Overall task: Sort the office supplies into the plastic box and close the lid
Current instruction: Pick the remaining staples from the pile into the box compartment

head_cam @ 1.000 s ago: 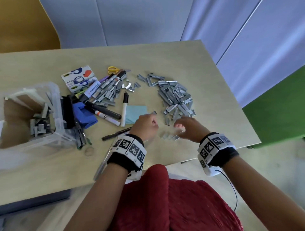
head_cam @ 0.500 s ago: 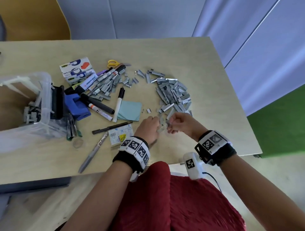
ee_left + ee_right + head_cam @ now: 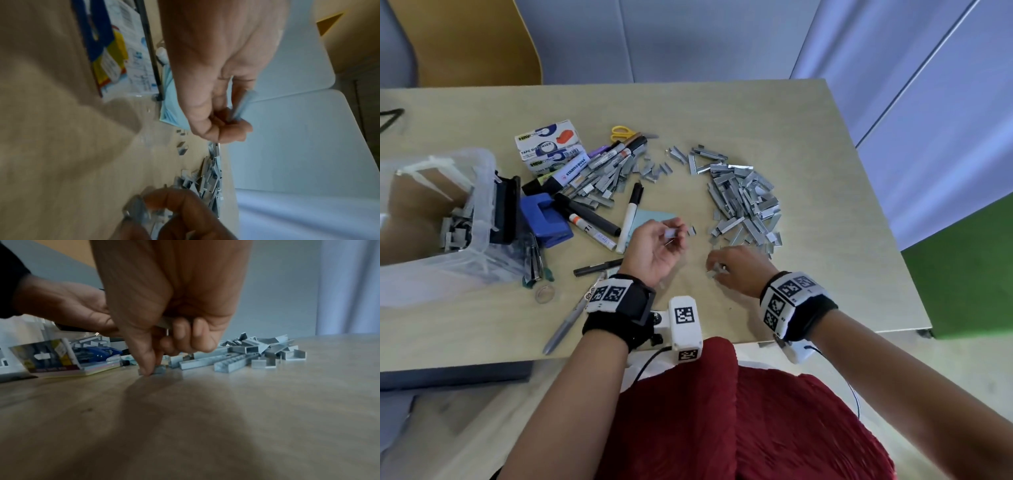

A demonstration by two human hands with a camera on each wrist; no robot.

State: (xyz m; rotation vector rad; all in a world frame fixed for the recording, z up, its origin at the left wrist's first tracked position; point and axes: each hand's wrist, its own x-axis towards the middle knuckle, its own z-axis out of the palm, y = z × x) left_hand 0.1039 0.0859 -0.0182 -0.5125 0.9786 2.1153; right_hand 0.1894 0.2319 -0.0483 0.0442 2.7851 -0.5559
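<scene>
The clear plastic box (image 3: 482,192) stands open at the table's left, with staple strips inside. A large pile of grey staple strips (image 3: 746,202) lies right of centre. My left hand (image 3: 674,236) is raised palm-up beside the pile, its curled fingers holding a few staple strips (image 3: 242,104). My right hand (image 3: 714,269) is down on the table near the front edge. Its thumb and forefinger pinch a small staple piece (image 3: 158,369) on the wood, and another strip (image 3: 166,324) is tucked in its curled fingers.
A second staple heap (image 3: 602,181) is mixed with markers (image 3: 589,219). Nearby lie a blue hole punch (image 3: 544,219), tape dispenser boxes (image 3: 548,144), yellow scissors (image 3: 621,132), blue sticky notes (image 3: 654,216) and pens (image 3: 565,329). The table edge runs just below my wrists.
My left hand has turned palm-up and lifted slightly with staples in it. My right hand has dropped from the left hand to the table and pinches loose staples there.
</scene>
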